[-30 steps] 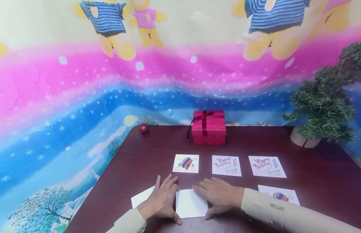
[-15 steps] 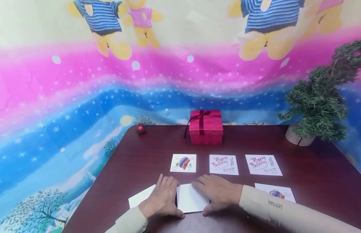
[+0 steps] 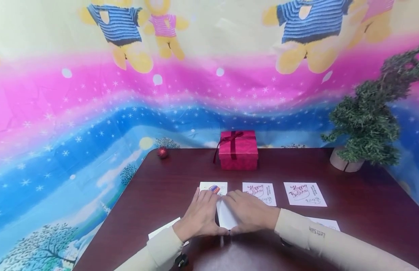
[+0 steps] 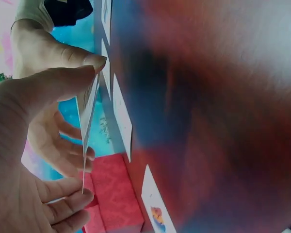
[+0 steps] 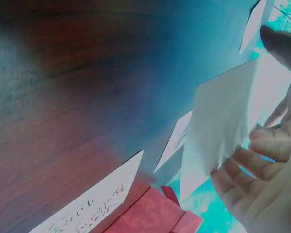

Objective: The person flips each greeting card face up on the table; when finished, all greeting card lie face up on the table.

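Between the two hands a white card [image 3: 225, 215] is held up off the table, tilted, its plain face turned to me. My left hand [image 3: 202, 212] grips its left side, thumb at the near edge and fingers at the far one. On the other side my right hand [image 3: 251, 210] holds it the same way. The left wrist view has the card [image 4: 86, 121] nearly edge-on, both thumbs meeting close to its upper end. In the right wrist view the card's blank face [image 5: 220, 121] shows, with the right fingertips [image 5: 225, 179] along its edge.
Two "Happy Birthday" cards [image 3: 305, 194] and a card with a colourful drawing [image 3: 209, 186] lie in a row. Another card [image 3: 328, 223] is partly behind the right sleeve; a white one [image 3: 163, 227] lies by the left. Behind stand a red gift box [image 3: 238, 156], a red ball [image 3: 162, 152] and a potted tree [image 3: 365, 120].
Lower at first, the white card has risen and tilted, and less of its face shows. Both hands have moved up and closer together, now overlapping the drawn card in the head view.
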`<action>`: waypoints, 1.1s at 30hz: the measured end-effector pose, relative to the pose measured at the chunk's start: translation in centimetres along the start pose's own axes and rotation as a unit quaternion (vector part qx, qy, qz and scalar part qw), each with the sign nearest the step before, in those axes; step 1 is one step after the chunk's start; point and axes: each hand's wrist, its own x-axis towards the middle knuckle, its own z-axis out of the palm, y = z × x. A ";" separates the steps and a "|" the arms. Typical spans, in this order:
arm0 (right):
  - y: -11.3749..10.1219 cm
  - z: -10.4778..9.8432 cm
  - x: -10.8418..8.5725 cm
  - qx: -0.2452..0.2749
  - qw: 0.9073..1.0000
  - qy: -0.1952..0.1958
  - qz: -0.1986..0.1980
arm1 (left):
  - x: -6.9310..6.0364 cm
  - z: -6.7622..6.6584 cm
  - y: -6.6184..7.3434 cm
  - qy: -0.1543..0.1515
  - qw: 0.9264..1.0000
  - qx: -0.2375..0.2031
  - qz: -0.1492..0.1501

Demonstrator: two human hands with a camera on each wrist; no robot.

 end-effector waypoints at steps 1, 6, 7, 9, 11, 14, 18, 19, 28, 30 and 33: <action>0.1 -0.1 0.0 0.003 1.000 0.001 0.009 | 0.2 -0.1 -0.1 -0.003 1.000 -0.002 0.000; 0.5 -0.5 0.1 0.044 0.998 -0.005 0.053 | 0.6 -1.0 -1.3 -0.033 0.995 -0.086 -0.032; 0.6 -0.5 0.1 0.058 0.996 -0.005 0.061 | 0.6 -1.1 -1.7 -0.038 0.993 -0.105 -0.037; 0.7 -0.6 0.0 0.089 0.993 0.000 0.074 | 0.7 -1.2 -2.2 -0.050 0.988 -0.143 -0.040; 0.7 -0.7 0.0 0.114 0.990 0.009 0.081 | 1.0 -1.2 -2.6 -0.064 0.982 -0.175 -0.032; 0.6 -0.6 0.0 0.165 0.982 0.025 0.084 | 1.2 -1.0 -2.8 -0.086 0.972 -0.218 -0.021; 0.4 -0.8 0.2 0.283 0.953 0.043 0.101 | 1.6 -0.4 -2.9 -0.089 0.962 -0.256 -0.017; 0.4 -0.9 0.2 0.313 0.943 0.048 0.106 | 1.7 -0.2 -3.0 -0.086 0.961 -0.264 -0.015; 0.1 -1.6 0.4 0.474 0.867 0.062 0.140 | 2.1 0.5 -2.3 -0.069 0.945 -0.320 -0.017; 0.2 -1.7 0.3 0.503 0.849 0.063 0.145 | 2.0 0.7 -2.1 -0.065 0.936 -0.345 -0.029; 0.2 -1.8 0.2 0.511 0.843 0.059 0.155 | 1.8 0.8 -2.0 -0.059 0.922 -0.380 -0.039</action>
